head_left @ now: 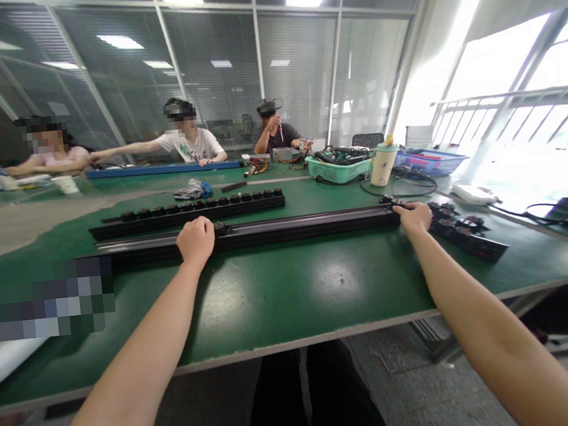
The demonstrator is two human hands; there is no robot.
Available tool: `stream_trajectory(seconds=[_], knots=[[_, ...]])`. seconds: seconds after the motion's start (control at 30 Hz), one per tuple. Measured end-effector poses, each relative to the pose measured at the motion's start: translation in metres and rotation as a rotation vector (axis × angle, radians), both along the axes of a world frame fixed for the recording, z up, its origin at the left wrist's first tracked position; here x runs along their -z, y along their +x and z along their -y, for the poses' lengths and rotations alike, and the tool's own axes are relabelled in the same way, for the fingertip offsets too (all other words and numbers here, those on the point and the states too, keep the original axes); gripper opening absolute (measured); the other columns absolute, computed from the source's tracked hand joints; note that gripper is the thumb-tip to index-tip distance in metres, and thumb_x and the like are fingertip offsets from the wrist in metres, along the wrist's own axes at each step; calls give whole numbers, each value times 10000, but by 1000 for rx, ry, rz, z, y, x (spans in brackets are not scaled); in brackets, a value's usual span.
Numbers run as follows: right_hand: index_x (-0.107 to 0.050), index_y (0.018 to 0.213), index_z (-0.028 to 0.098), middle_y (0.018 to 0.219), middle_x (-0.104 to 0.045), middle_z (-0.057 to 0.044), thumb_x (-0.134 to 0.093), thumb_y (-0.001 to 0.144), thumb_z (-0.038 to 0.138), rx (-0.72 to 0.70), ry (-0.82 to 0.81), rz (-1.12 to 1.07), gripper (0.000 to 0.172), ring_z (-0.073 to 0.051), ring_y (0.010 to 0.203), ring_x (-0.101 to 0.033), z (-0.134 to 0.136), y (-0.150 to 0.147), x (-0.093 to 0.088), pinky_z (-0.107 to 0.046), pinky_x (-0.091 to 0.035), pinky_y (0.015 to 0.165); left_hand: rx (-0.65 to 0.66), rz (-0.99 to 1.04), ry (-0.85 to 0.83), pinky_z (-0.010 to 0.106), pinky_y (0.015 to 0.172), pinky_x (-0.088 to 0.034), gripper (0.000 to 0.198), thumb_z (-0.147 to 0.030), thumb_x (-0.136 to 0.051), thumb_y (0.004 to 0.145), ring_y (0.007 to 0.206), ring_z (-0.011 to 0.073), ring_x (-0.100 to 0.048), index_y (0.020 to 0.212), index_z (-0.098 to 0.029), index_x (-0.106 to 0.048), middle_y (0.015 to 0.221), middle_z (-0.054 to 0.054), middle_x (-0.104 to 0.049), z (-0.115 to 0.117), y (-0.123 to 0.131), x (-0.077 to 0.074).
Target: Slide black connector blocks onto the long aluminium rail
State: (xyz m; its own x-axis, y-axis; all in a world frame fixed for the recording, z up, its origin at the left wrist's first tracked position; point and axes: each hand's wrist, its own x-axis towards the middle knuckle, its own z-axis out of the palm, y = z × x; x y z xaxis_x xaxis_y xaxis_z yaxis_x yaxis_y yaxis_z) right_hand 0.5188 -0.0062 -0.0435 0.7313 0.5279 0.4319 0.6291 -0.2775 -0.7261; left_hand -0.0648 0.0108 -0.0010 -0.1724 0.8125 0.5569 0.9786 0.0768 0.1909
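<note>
A long black rail [305, 227] with a silvery strip along its top lies across the green table. My left hand [196, 240] is closed around its left part, beside a small black block [220, 228] on the rail. At the rail's right end, my right hand [415, 217] pinches the edge between thumb and fingers. Behind the rail, a second black bar [188, 215] carries a row of several round black knobs. A cluster of black parts [459, 226] lies right of my right hand.
Green table [273, 308]; green basket of cables [342, 167], cream cup [383, 163], blue basket [430, 162] at back right. Grey-blue gloves [194, 189] lie behind the bars. White device [473, 193] at right. Several people sit across the table near a blue bar [164, 169].
</note>
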Motion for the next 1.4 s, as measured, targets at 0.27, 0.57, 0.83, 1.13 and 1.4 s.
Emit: stream_trajectory(seconds=[0.27,0.57,0.83,1.13,1.4], knots=[[-749,1240,182,1160,-724,-149,-783,777,355,54,-43,-129,495,-313,1097,-654,7,-11,-9,-471,-497,1011,-2,-6,12,350,738,-425,457,-357,-270,1024,1002,299,-647,1073,-203,-697,1028,149,-724,-1,0,1],[-742,1263,162,1189,-717,-169,-759,794,354,56,-36,-142,508,-332,1134,-642,3,-11,-6,-497,-481,1037,-1,-20,7,355,712,-417,449,-348,-265,1025,991,292,-652,1064,-211,-691,1028,138,-725,1,1,0],[-753,1238,146,1171,-715,-168,-738,797,338,66,-14,-132,481,-327,1121,-640,1,-11,-5,-486,-480,1038,13,-2,1,347,738,-423,435,-346,-273,1028,1015,285,-644,1052,-210,-687,1052,134,-727,2,3,-1],[-791,1050,115,982,-738,-152,-702,809,315,36,-87,-34,325,-301,1015,-676,3,-5,-7,-448,-522,963,15,-4,2,357,730,-419,448,-344,-269,1027,1007,298,-648,1048,-204,-694,1030,144,-721,2,2,-1],[-798,954,137,954,-742,-157,-783,720,359,31,-100,-33,322,-337,1012,-682,5,-9,-12,-479,-530,947,-13,-15,4,350,738,-427,460,-351,-257,1027,1009,290,-650,1068,-209,-693,1040,142,-723,3,3,-1]])
